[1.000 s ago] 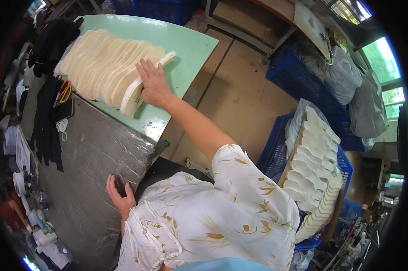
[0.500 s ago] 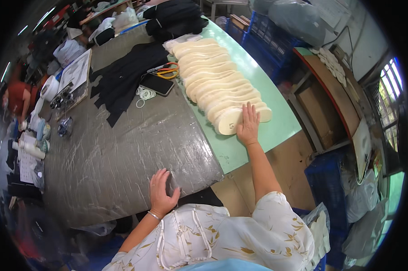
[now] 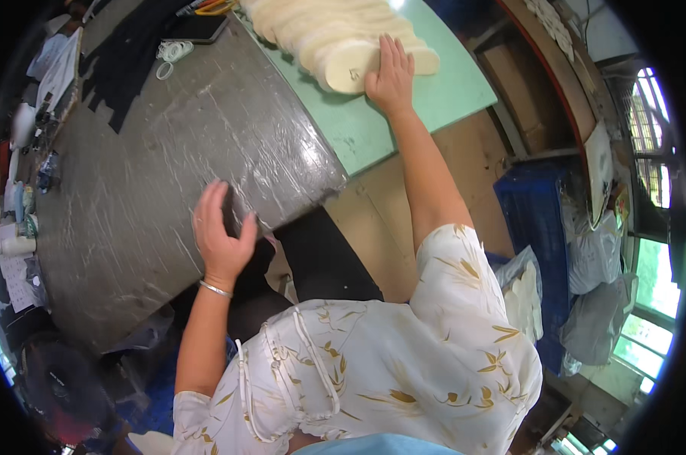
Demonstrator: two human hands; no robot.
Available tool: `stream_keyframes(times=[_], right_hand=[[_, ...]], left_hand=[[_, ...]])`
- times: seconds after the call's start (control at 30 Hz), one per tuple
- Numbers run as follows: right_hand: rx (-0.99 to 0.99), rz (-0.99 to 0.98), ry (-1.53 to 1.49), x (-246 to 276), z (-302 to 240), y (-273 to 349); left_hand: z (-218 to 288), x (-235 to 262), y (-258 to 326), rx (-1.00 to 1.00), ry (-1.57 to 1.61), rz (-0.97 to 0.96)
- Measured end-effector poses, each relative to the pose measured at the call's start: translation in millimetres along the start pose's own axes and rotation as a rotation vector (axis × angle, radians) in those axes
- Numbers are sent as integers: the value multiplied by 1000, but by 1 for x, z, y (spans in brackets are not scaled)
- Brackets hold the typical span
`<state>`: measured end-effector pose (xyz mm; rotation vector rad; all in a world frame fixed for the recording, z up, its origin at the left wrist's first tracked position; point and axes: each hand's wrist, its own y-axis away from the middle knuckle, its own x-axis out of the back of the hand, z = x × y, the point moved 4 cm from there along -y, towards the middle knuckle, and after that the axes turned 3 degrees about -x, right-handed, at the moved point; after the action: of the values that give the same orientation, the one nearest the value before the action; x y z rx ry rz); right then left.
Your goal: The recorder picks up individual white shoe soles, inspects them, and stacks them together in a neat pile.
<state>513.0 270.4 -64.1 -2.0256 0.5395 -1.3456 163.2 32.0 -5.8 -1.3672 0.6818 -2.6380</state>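
A long row of overlapping cream insoles (image 3: 306,32) lies along the far part of the pale green tabletop (image 3: 453,91). My right hand (image 3: 391,80) rests flat on the nearest insole (image 3: 348,74), its fingers stretched out and pointing away from me. That insole carries a small dark mark. Above the near edge of the grey, plastic-covered tabletop (image 3: 206,129) is my left hand (image 3: 223,233), fingers and thumb apart, holding nothing. Whether it touches the surface, I cannot tell.
Black cloth (image 3: 127,68), a dark phone (image 3: 196,29) and white rings (image 3: 174,51) lie on the far left of the table. Orange-handled scissors (image 3: 212,7) show at the top edge. A blue crate (image 3: 536,220) and plastic bags (image 3: 595,254) stand at the right.
The view has tilted down, so the table and insoles sit higher in the picture. My right hand stays on the nearest insole. My left hand remains spread near the table edge.
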Motion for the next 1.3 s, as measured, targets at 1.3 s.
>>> stream_keyframes(times=[1.3], right_hand=[[39,-599,-223,85,23,-13]], left_hand=[[47,-13,-45,142,56,-196]])
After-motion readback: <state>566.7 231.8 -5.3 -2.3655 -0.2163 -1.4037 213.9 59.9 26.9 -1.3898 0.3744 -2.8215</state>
